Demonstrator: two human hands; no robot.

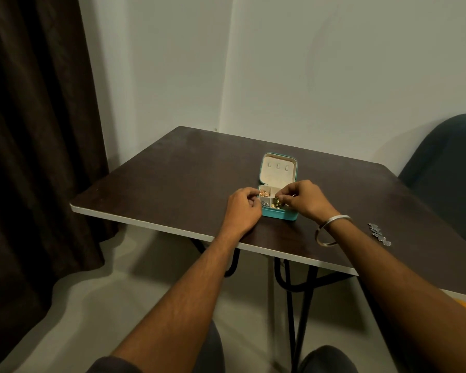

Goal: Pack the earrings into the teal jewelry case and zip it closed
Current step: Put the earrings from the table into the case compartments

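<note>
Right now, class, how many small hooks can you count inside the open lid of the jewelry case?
3, in a row across the upper part of the lid lining: left hook, middle hook, right hook. None appears hidden.

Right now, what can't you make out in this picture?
Head view:
- Right hand: fingertips pinch over the teal jewelry case, their contents too small to tell.
- Left hand hides the case's left edge.
- Silver pieces on the table: too small to identify.
- Zipper: too small.

Dim, even indoor light, soft shadows, slight softness throughout, and wide-angle bending at the edges.
</note>
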